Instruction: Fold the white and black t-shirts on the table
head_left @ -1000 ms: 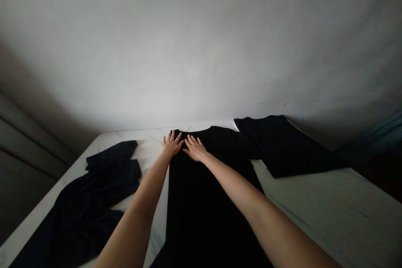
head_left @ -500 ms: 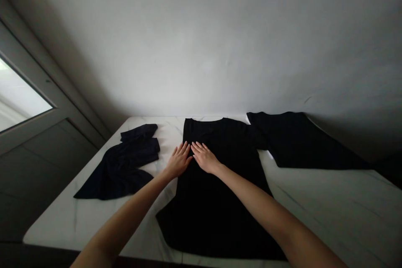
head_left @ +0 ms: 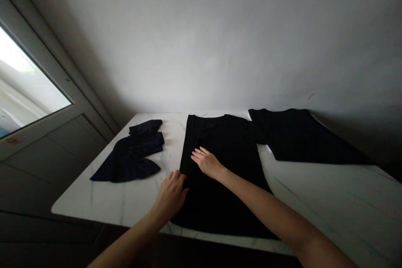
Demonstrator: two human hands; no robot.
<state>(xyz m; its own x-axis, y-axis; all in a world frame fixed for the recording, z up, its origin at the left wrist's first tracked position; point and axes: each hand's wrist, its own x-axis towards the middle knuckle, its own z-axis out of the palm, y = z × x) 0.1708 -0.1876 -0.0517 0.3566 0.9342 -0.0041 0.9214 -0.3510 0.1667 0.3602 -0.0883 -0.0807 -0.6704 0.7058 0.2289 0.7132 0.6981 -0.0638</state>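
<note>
A black garment [head_left: 224, 163] lies flat on a white marble-look table [head_left: 314, 192], its neckline toward the wall and one sleeve [head_left: 298, 136] spread out to the right. My right hand [head_left: 207, 162] rests palm down on the garment's left half, fingers stretched out. My left hand [head_left: 171, 194] lies lower, at the garment's folded left edge near the hem, fingers together and slightly curled over the cloth.
A crumpled dark navy garment [head_left: 135, 155] sits on the table's left part. A plain wall stands right behind the table. A window and dark panel [head_left: 37, 104] are at the left. The table's front edge runs just below my left hand.
Both hands have slid from the neckline down the garment's left side toward me; the left hand has gone further. The view has pulled back and swung, showing the window.
</note>
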